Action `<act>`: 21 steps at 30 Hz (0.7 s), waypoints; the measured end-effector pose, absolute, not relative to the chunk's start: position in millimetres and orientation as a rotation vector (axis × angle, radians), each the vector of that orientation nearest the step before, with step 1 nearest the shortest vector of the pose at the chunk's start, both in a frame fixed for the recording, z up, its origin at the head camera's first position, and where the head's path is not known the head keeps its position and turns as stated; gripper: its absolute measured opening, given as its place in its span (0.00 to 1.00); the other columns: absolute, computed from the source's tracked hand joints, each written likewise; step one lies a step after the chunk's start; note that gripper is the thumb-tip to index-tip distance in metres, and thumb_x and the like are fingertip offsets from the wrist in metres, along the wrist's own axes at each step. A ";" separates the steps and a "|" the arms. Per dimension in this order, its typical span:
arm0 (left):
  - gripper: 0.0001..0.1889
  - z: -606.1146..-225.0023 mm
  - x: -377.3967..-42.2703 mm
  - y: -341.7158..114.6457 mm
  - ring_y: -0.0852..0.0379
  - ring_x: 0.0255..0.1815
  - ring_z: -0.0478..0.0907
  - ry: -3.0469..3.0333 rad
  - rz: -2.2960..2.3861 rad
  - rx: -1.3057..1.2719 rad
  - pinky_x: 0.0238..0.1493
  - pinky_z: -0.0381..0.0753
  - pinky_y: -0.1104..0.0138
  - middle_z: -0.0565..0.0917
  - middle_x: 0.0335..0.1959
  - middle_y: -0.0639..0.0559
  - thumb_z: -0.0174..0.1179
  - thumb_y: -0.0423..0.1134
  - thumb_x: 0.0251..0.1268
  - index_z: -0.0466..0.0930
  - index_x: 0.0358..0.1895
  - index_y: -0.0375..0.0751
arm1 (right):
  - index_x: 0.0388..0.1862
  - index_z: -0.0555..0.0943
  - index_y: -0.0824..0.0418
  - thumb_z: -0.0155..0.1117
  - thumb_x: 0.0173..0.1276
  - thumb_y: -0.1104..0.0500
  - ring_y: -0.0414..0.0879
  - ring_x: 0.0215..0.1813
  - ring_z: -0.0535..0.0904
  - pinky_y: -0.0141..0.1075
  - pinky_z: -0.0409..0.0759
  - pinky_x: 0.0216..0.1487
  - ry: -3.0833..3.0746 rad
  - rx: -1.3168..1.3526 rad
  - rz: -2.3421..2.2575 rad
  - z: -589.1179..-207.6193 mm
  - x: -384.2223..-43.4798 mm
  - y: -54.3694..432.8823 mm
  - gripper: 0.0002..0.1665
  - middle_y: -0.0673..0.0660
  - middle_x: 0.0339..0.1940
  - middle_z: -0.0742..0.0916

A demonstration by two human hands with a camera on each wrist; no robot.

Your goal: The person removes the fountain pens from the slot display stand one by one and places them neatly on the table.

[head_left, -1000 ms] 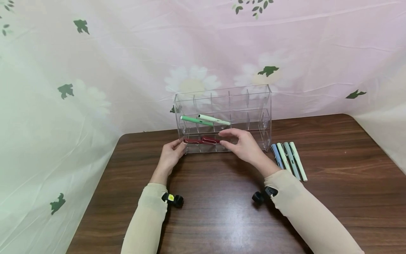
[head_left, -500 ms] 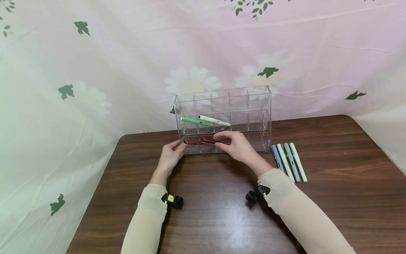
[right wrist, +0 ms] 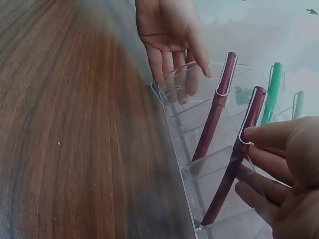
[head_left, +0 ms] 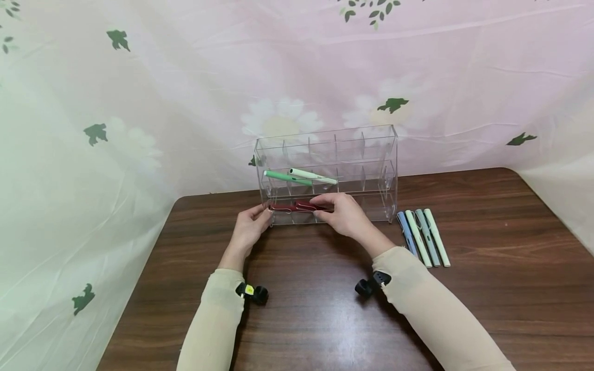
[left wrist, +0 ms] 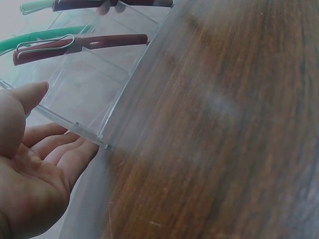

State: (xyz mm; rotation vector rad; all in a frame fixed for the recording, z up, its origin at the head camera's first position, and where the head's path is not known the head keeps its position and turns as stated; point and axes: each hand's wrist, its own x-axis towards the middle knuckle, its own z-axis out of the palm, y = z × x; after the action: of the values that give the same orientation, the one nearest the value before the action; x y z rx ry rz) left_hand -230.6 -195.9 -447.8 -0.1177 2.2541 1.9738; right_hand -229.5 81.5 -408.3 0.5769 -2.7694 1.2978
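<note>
A clear acrylic pen rack point(head_left: 348, 149) with tiers of compartments stands at the back of the table. Its left side panel is gripped by my left hand point(head_left: 250, 226), thumb in front and fingers behind the clear wall. Two dark red pens lean in the lowest tier, clips facing out. The left red pen point(right wrist: 214, 114) stands untouched between the hands. My right hand point(head_left: 345, 214) pinches the other red pen point(right wrist: 255, 104) near its clip, between thumb and fingers; its lower end is inside a compartment. A green pen point(head_left: 283, 176) and a pale green pen point(head_left: 306, 174) lie tilted in the middle tier.
Right of the rack, a blue pen point(head_left: 407, 232), a light green pen point(head_left: 417, 237), a grey-green pen point(head_left: 428, 237) and a pale mint pen point(head_left: 438, 237) lie side by side on the brown table point(head_left: 501, 226). A floral cloth point(head_left: 195, 103) hangs behind.
My right hand has shifted left along the right red pen, its fingertips now nearer the clip. The left hand and rack have stayed in place.
</note>
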 end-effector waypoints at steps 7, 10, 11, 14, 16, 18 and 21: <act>0.28 -450.0 -230.9 -196.2 0.41 0.78 0.75 2.258 1.970 -0.122 0.77 0.79 0.55 0.74 0.78 0.31 0.54 0.35 0.86 0.65 0.80 0.25 | 0.58 0.91 0.58 0.75 0.73 0.59 0.56 0.63 0.88 0.53 0.86 0.67 -2.796 0.517 1.258 -410.5 -229.6 76.8 0.16 0.58 0.57 0.93; 0.28 -450.7 -229.7 -195.8 0.42 0.78 0.76 2.257 1.970 -0.130 0.77 0.79 0.56 0.75 0.77 0.32 0.54 0.36 0.86 0.65 0.80 0.26 | 0.56 0.92 0.58 0.74 0.74 0.59 0.56 0.61 0.88 0.53 0.86 0.65 -2.794 0.511 1.241 -412.9 -229.6 75.6 0.14 0.58 0.56 0.94; 0.28 -450.9 -229.3 -195.7 0.43 0.78 0.76 2.256 1.968 -0.132 0.76 0.79 0.57 0.75 0.77 0.32 0.54 0.36 0.86 0.65 0.80 0.26 | 0.56 0.92 0.58 0.74 0.74 0.59 0.56 0.61 0.88 0.53 0.86 0.65 -2.795 0.508 1.236 -413.5 -229.6 75.6 0.14 0.58 0.56 0.94; 0.28 -451.2 -228.3 -195.7 0.43 0.78 0.76 2.257 1.959 -0.131 0.76 0.79 0.57 0.76 0.77 0.33 0.54 0.36 0.86 0.65 0.81 0.27 | 0.56 0.92 0.57 0.73 0.75 0.59 0.56 0.61 0.88 0.53 0.86 0.65 -2.803 0.496 1.226 -414.4 -229.6 75.3 0.13 0.58 0.56 0.94; 0.28 -451.0 -228.3 -196.0 0.43 0.78 0.76 2.261 1.958 -0.122 0.77 0.79 0.56 0.75 0.77 0.32 0.54 0.36 0.86 0.65 0.81 0.26 | 0.56 0.92 0.57 0.73 0.76 0.59 0.56 0.62 0.88 0.54 0.86 0.65 -2.807 0.487 1.226 -414.4 -229.7 75.0 0.13 0.57 0.57 0.94; 0.28 -450.5 -228.6 -196.4 0.42 0.78 0.75 2.264 1.960 -0.111 0.77 0.79 0.55 0.76 0.77 0.32 0.54 0.36 0.86 0.65 0.81 0.27 | 0.56 0.92 0.56 0.72 0.76 0.59 0.56 0.63 0.87 0.55 0.86 0.66 -2.807 0.479 1.227 -414.6 -230.3 74.4 0.13 0.57 0.57 0.93; 0.28 -449.7 -229.4 -197.4 0.42 0.78 0.76 2.277 1.957 -0.110 0.77 0.79 0.55 0.76 0.77 0.32 0.54 0.37 0.86 0.65 0.81 0.27 | 0.57 0.92 0.56 0.72 0.77 0.59 0.56 0.65 0.87 0.55 0.86 0.67 -2.809 0.471 1.234 -413.7 -231.1 73.2 0.13 0.57 0.58 0.93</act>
State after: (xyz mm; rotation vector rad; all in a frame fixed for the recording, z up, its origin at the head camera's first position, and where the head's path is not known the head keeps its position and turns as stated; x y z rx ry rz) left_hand -229.4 -197.4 -449.7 -0.1105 2.2765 1.9571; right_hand -231.1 73.2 -413.7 0.4714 -2.8088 1.2335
